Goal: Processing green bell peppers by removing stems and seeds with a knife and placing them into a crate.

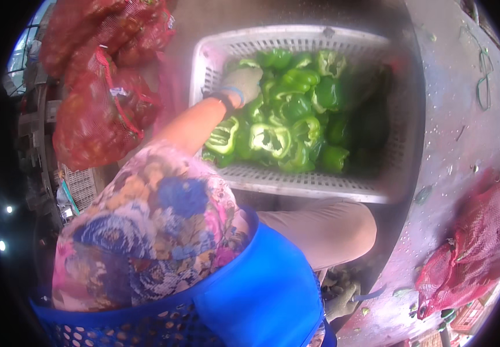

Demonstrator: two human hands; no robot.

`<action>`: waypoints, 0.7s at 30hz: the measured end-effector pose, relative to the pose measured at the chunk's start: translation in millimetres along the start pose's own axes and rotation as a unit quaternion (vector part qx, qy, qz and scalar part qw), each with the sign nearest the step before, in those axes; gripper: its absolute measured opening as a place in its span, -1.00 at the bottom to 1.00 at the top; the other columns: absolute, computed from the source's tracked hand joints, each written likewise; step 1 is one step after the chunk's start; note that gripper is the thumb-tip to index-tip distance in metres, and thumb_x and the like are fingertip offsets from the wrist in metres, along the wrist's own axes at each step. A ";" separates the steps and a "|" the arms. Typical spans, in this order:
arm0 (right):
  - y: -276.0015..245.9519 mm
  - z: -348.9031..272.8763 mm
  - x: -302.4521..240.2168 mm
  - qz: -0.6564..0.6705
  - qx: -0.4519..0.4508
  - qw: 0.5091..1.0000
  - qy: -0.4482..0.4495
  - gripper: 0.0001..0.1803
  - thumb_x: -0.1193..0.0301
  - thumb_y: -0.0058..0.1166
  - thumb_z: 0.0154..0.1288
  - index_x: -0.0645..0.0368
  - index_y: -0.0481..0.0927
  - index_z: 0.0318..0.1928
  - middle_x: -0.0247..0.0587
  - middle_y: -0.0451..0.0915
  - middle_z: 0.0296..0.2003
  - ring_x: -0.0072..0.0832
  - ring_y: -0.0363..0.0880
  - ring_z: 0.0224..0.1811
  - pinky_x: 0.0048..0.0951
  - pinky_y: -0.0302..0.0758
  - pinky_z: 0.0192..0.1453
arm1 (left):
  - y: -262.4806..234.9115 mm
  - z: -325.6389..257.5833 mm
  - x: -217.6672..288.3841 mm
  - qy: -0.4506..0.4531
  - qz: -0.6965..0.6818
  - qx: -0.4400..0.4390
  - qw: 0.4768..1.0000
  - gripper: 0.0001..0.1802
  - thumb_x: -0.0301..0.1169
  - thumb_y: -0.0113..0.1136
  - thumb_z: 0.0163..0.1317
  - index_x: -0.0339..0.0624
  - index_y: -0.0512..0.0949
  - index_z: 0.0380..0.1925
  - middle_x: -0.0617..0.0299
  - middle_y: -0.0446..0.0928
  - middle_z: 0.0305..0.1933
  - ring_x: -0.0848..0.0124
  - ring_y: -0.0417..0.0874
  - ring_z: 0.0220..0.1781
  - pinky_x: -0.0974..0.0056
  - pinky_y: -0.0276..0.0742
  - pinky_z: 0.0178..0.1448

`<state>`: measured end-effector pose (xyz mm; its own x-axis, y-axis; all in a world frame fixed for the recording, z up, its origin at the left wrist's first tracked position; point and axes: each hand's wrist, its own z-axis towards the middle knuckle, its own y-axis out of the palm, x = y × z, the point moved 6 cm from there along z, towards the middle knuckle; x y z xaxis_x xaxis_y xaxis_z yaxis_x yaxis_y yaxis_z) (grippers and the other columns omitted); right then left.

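Observation:
My left hand (pixel 243 84), in a pale glove with a blue band at the wrist, reaches into a white slatted plastic crate (pixel 296 186). It touches the green bell peppers (pixel 301 80) there, its fingers hidden among them. Several are cut open, and one half (pixel 270 140) shows its pale inside. Down by the lower edge, beside my knee, my right hand (pixel 342 302) is gloved too and closed around a knife (pixel 369 294). The knife's narrow grey blade points to the right; its handle is hidden in the glove.
Red mesh sacks (pixel 97 110) are piled left of the crate. Another red mesh sack (pixel 472 248) lies at the right, near an orange-red crate (pixel 468 317). Green scraps and water drops dot the floor (pixel 452 144). A blue perforated plastic piece (pixel 146 318) sits beneath my left arm.

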<state>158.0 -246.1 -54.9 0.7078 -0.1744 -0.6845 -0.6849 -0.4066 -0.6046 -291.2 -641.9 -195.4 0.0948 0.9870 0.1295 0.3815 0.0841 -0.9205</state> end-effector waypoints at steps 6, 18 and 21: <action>-10.0 -25.9 -19.5 -0.020 0.039 0.998 0.046 -0.59 0.21 0.08 0.37 0.30 0.52 0.03 -0.05 0.54 -0.27 -0.52 0.48 -0.61 -0.64 0.32 -0.63 | 10.7 5.5 2.0 -0.015 -0.045 -0.043 0.998 -0.66 -0.34 0.16 0.09 -0.30 0.55 -0.15 -0.16 0.60 -0.11 -0.08 0.61 -0.03 0.00 0.51 0.05; -3.3 -28.2 -13.1 -0.005 0.022 0.999 0.042 -0.48 0.19 0.05 0.35 0.29 0.47 0.17 -0.01 0.61 -0.20 -0.64 0.31 -0.63 -0.68 0.08 -0.72 | 2.7 -129.2 22.3 0.118 0.153 -0.337 0.921 -0.57 -0.16 0.17 0.05 -0.30 0.62 -0.23 -0.12 0.62 -0.15 -0.01 0.66 -0.10 0.03 0.56 0.03; -12.6 -16.3 3.0 -0.012 0.002 1.000 -0.005 -0.48 0.20 0.04 0.36 0.32 0.46 0.17 -0.02 0.60 -0.22 -0.64 0.33 -0.61 -0.69 0.12 -0.71 | 18.6 -123.1 17.7 0.102 0.104 -0.260 0.954 -0.64 -0.24 0.10 0.06 -0.31 0.63 -0.29 -0.13 0.62 -0.18 -0.02 0.65 -0.10 0.03 0.56 0.02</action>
<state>171.6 -256.1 -42.7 0.7227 -0.1549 -0.6736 -0.6680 -0.4068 -0.6232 -169.3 -639.8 -164.9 0.3750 0.9233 0.0830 0.7353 -0.2418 -0.6331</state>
